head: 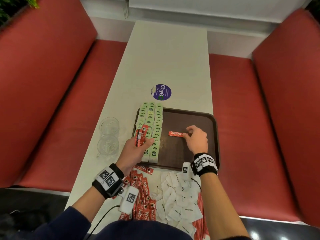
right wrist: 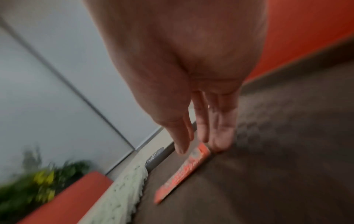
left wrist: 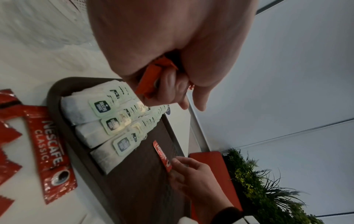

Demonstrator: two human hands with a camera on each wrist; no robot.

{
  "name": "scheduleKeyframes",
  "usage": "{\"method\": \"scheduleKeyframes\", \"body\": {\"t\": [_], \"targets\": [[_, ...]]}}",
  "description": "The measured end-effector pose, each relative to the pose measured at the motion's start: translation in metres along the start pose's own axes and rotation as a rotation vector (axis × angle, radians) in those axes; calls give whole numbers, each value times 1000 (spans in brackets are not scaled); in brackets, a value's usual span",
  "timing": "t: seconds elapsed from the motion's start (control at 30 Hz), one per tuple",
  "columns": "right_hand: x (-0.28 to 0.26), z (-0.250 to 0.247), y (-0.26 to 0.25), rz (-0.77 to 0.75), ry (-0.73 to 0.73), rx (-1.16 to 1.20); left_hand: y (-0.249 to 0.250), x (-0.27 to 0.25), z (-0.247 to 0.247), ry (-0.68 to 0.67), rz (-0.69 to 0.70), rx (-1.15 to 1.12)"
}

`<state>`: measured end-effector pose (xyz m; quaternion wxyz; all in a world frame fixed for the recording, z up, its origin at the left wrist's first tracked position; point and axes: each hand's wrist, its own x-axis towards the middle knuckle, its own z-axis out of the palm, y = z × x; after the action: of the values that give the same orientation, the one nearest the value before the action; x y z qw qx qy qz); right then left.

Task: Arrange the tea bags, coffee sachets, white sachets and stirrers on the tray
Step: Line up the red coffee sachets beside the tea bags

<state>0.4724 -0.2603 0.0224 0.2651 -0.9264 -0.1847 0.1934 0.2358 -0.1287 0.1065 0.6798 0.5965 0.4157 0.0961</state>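
The right grip (head: 195,139) is over the tray (head: 199,118), touching one end of a lone coffee sachet (head: 175,134). Left of that grip, tea bags (head: 152,129) lie in rows. The left grip (head: 136,149) holds a bundle of sachets (head: 140,137) above them. Behind both grips, more sachets (head: 178,196) lie on the desk (head: 169,58).

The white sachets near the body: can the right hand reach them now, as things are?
Probably yes. The white sachets lie uncovered on the table just below the right hand, which only touches one coffee sachet on the tray; nothing stands between them.
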Motion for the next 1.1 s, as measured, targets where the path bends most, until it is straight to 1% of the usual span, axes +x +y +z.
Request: {"method": "scheduleKeyframes", "body": {"t": [0.03,0.07,0.1,0.2,0.27,0.33,0.5,0.63,0.73,0.83,0.97,1.1], "targets": [[-5,-2,-2,-35,29,-137,2,-2,0,-1,0,-32],[-11,-3,-4,-79,45,-214,6,-6,1,-5,-4,-62],[-18,-3,-6,-129,43,-252,6,-7,0,-8,-7,-85],[-35,17,-4,-281,-22,-350,1,-8,-3,7,-27,-44],[-42,32,2,-351,-52,-438,-4,-6,-2,2,-38,-65],[-44,42,4,-357,-45,-486,-5,-3,-2,17,-52,-62],[-33,52,-6,-363,64,-469,-14,5,-4,39,-64,-43],[-19,60,-14,-351,46,-443,-7,6,-2,53,-68,-11],[-2,65,-21,-352,35,-451,3,3,-2,38,-73,-30],[17,69,-31,-322,15,-426,9,2,-2,50,-77,-34],[37,73,-45,-324,-18,-431,11,6,-5,30,-87,-59],[46,77,-54,-339,-33,-439,10,8,-8,1,-86,-79]]}}
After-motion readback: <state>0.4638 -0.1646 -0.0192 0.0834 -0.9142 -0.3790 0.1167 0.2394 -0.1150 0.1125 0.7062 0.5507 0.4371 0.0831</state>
